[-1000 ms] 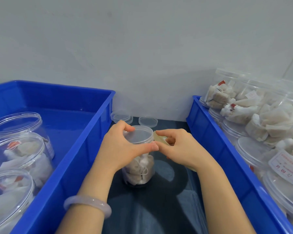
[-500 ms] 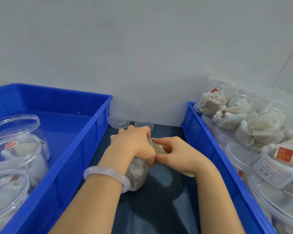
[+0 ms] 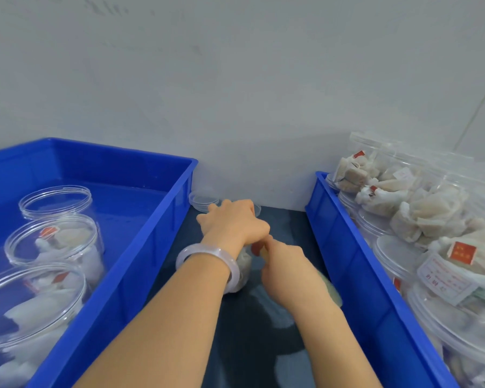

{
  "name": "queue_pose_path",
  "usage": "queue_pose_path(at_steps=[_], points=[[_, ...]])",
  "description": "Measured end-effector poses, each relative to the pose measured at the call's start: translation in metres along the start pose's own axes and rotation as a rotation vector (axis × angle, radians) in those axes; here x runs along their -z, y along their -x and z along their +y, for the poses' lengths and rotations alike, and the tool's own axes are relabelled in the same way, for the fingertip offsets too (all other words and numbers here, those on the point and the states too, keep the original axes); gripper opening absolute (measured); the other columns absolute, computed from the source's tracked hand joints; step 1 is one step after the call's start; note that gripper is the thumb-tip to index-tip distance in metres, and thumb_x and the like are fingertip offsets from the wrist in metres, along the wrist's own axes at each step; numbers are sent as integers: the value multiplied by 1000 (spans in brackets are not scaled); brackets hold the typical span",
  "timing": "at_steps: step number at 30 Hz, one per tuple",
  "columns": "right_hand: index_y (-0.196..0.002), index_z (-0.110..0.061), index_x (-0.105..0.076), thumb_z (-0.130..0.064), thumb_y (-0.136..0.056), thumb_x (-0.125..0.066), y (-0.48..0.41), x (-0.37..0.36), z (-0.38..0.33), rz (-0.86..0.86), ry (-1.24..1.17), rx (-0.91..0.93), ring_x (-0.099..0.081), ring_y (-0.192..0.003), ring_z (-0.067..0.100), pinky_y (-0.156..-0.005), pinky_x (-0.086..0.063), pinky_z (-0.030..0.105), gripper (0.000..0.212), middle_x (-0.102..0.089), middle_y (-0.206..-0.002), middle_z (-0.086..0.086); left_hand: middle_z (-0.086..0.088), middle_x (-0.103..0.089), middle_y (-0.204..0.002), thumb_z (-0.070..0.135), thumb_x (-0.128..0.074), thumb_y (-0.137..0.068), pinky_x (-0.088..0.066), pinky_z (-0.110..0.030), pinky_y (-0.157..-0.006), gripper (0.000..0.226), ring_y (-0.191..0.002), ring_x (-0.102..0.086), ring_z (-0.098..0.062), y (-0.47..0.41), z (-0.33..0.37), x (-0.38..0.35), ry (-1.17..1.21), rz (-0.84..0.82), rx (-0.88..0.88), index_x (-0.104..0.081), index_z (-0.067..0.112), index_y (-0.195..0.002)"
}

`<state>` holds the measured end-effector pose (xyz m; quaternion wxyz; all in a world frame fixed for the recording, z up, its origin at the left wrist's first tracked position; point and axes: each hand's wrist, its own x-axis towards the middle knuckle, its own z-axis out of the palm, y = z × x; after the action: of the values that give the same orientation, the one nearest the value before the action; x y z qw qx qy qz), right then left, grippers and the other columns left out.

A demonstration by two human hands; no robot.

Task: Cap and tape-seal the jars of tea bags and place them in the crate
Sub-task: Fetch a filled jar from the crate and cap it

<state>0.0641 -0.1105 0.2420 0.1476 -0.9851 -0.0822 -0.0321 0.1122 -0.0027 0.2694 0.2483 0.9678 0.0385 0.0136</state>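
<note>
Pinching a beige strip of tape (image 3: 264, 252) beside the small clear plastic jar of tea bags (image 3: 242, 266), the right hand (image 3: 287, 264) lies nearest on the dark desk (image 3: 249, 345); the jar stands mid-desk, between the left blue plastic crate (image 3: 140, 261) and the right blue plastic crate (image 3: 356, 261), both holding more jars; the left hand (image 3: 233, 222), a pale bangle (image 3: 207, 256) on its wrist, curls over the jar's top, gripping it; loose clear lids (image 3: 202, 201) lie at the desk's far edge.

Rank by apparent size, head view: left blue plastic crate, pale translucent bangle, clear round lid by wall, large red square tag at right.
1. Left blue plastic crate
2. Pale translucent bangle
3. Clear round lid and large red square tag look alike; lid farther: unranked.
</note>
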Motion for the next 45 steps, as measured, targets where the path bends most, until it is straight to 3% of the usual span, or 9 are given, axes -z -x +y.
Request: queue_pose_path(at_steps=[6, 12, 17, 21, 24, 28, 35, 40, 45], points=[[-87, -26, -37, -19, -83, -40, 52, -19, -9, 18, -118, 99, -44, -65, 23, -55, -39, 33, 8, -43, -72, -4, -2, -51, -109, 27, -74, -62, -38, -40, -79, 41, -110, -41, -31, -10, -9, 10, 1, 30, 24, -53, 29, -97], [-140, -28, -27, -48, -89, -56, 31, -56, 7, -134, -65, 21, -45, -114, 28, -90, -41, 35, 62, -48, -119, 9, 0, -39, -130, 44, -86, -59, -37, -41, -83, 80, -127, -30, -29, -7, -17, 10, -139, -134, -120, -44, 39, -127], [-141, -28, -42, -39, -86, -63, 1, -36, 25, -147, -136, -66, -39, -129, 23, -104, -33, 33, 60, -44, -136, 5, 1, -32, -138, 53, -84, -59, -37, -33, -82, 105, -127, -32, -22, 7, -38, -6, -99, 177, -205, -26, 42, -146], [-130, -16, -56, 0, -85, -59, -15, -19, 19, 79, -751, 32, -54, -118, 8, -97, -44, 21, 48, -60, -127, -2, 9, -34, -151, 53, -83, -60, -38, -38, -99, 103, -142, -24, -14, 10, -56, -14, 144, 245, -280, -30, 36, -146], [-117, -7, -66, 9, -82, -60, -19, -25, 12, 158, -967, 59, -64, -107, 12, -95, -50, 28, 40, -69, -114, 5, 8, -25, -156, 56, -81, -61, -31, -38, -109, 100, -145, -16, -13, 8, -62, -20, 197, 262, -327, -32, 35, -145], [-100, -4, -73, 2, -79, -72, -22, -34, 17, 256, -1162, 42, -71, -88, 16, -82, -56, 25, 22, -75, -90, 7, 13, -27, -139, 54, -86, -52, -34, -15, -89, 108, -124, -35, -5, 11, -70, -36, 514, 326, -288, -26, 43, -142], [-76, -8, -73, 5, -80, -69, -27, -39, 15, 316, -1225, 83, -70, -69, 10, -66, -56, 20, 14, -74, -79, -2, 22, -36, -139, 53, -87, -49, -32, 0, -83, 113, -124, -35, 8, 13, -75, -61, 785, 425, -292, -25, 37, -143], [-75, -7, -68, 2, -86, -63, -26, -32, 25, 211, -1063, 181, -70, -81, 15, -72, -57, 25, 15, -72, -93, -7, 51, -38, -113, 48, -87, -50, -30, 8, -80, 100, -110, -35, 30, 14, -79, -68, 866, 459, -306, -29, 46, -131], [-73, -11, -65, -1, -88, -58, -27, -30, 27, 171, -1024, 179, -69, -86, 12, -73, -58, 26, 19, -71, -96, -8, 48, -36, -113, 37, -89, -54, -30, 7, -82, 98, -109, -34, 31, 11, -81, -71, 855, 467, -337, -28, 45, -130]])
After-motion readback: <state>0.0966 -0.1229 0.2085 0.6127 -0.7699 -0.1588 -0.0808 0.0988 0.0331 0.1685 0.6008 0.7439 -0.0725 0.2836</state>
